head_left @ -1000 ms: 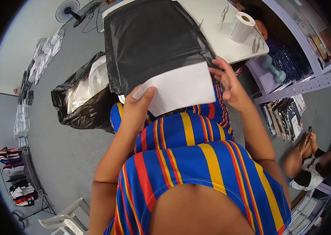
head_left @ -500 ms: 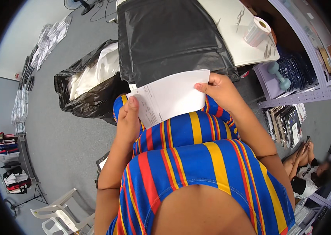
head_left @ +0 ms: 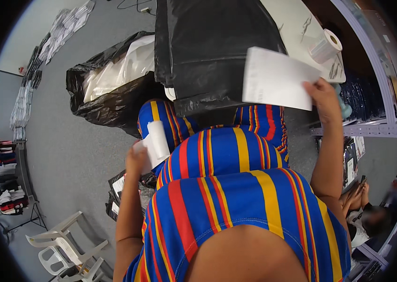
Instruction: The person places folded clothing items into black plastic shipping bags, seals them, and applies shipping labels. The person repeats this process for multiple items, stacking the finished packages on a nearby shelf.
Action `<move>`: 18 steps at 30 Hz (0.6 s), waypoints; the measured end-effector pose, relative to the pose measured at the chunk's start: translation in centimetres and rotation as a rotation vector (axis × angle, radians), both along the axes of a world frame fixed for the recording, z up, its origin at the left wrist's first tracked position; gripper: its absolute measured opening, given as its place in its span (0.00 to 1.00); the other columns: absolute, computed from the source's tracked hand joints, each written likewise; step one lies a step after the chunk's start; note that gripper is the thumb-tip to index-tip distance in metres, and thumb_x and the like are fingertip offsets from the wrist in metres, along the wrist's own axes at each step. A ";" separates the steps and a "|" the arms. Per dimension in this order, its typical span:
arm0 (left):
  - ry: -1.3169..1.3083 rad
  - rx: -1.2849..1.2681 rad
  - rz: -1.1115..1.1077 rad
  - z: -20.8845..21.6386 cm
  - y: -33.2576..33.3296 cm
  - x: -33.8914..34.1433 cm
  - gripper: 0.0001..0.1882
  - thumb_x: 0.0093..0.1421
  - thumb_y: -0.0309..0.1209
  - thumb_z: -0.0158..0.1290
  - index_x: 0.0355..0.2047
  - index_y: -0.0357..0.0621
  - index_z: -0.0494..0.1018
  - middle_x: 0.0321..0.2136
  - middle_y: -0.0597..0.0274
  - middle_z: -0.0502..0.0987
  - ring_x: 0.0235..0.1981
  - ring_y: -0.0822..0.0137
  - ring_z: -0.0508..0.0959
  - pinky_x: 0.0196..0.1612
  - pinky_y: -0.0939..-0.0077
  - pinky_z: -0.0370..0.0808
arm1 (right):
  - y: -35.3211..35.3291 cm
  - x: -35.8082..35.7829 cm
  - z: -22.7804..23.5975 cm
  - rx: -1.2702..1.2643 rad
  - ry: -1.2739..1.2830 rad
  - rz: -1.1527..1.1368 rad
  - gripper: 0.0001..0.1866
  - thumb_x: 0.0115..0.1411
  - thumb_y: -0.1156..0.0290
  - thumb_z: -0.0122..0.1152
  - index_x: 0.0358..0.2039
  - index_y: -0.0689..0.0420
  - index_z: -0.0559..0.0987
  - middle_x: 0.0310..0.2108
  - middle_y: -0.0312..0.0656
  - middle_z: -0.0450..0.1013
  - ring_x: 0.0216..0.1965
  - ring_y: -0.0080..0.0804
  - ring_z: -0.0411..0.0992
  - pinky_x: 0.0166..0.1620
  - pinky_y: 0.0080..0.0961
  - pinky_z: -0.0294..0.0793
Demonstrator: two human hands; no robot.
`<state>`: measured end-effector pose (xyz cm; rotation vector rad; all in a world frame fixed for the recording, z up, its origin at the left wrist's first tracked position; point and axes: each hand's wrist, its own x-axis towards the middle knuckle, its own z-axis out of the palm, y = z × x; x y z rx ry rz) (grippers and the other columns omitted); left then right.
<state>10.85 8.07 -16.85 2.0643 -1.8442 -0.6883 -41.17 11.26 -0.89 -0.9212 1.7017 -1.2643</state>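
We take the black poly bag (head_left: 212,51) lying on the desk (head_left: 297,23) as our landmark. Our right hand (head_left: 323,96) is up at the bag's lower right corner, fingers closed on the right edge of a white sheet (head_left: 273,77), which it holds flat above the bag's right part, partly covering it. Our left hand (head_left: 137,157) is down below the bag's lower left corner, beside our striped dress (head_left: 231,188), curled shut around a strip of white backing paper (head_left: 156,138) that stands up out of the grip and curls at its top. Left of the bag, on the floor, a black rubbish sack (head_left: 109,103) gapes open with clear plastic wrappers (head_left: 123,68) inside. To the right of the bag, at the far edge of the desk, a roll of white labels (head_left: 326,44) stands near the metal shelving (head_left: 377,127). Well below and left of the bag, beyond our left hand, a white plastic chair (head_left: 62,244) stands on the grey floor, and a few dark packets (head_left: 116,188) lie just beside our left forearm.
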 end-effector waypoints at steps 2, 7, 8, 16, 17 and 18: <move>0.057 -0.183 -0.133 2.0 0.4 -4.1 0.29 0.47 0.30 0.51 0.50 0.36 0.56 0.44 0.42 0.61 0.47 0.48 0.61 0.50 0.64 0.59 | -1.9 2.6 -0.9 -0.013 0.024 0.129 0.16 0.47 0.69 0.59 0.35 0.65 0.71 0.29 0.39 0.71 0.29 0.21 0.67 0.33 0.16 0.66; -0.024 -0.549 -0.465 5.5 -0.5 -7.2 0.35 0.38 0.22 0.56 0.49 0.39 0.55 0.50 0.44 0.52 0.51 0.46 0.55 0.51 0.60 0.57 | -5.4 4.9 -4.1 0.018 0.132 0.238 0.14 0.47 0.70 0.58 0.32 0.65 0.71 0.26 0.37 0.70 0.27 0.19 0.66 0.31 0.15 0.64; 0.040 -0.559 -0.554 5.9 -0.6 -7.8 0.32 0.38 0.23 0.56 0.46 0.40 0.58 0.49 0.43 0.53 0.50 0.45 0.56 0.50 0.59 0.57 | -5.8 4.5 -5.0 0.072 0.251 0.274 0.14 0.48 0.70 0.58 0.34 0.64 0.71 0.27 0.37 0.70 0.28 0.18 0.66 0.32 0.15 0.64; 0.055 -0.401 -1.047 7.1 -2.7 -11.4 0.16 0.38 0.19 0.49 0.30 0.47 0.71 0.39 0.56 0.67 0.45 0.56 0.64 0.46 0.63 0.62 | -5.6 8.0 -2.4 0.122 1.049 0.270 0.21 0.45 0.59 0.57 0.34 0.61 0.69 0.32 0.49 0.69 0.35 0.45 0.68 0.37 0.31 0.66; 0.097 -0.394 -1.041 6.7 -2.8 -11.4 0.14 0.38 0.19 0.48 0.28 0.46 0.72 0.37 0.57 0.69 0.43 0.57 0.66 0.45 0.64 0.63 | -5.5 8.2 -1.9 0.152 1.083 0.294 0.22 0.45 0.58 0.57 0.35 0.61 0.68 0.33 0.50 0.68 0.36 0.48 0.67 0.38 0.32 0.66; 0.144 -0.403 -1.002 6.7 -3.0 -11.4 0.13 0.38 0.19 0.48 0.28 0.45 0.71 0.34 0.58 0.70 0.41 0.58 0.68 0.43 0.66 0.65 | -5.6 8.1 -1.7 0.181 1.122 0.292 0.24 0.44 0.58 0.58 0.37 0.60 0.67 0.35 0.50 0.67 0.37 0.48 0.67 0.39 0.32 0.66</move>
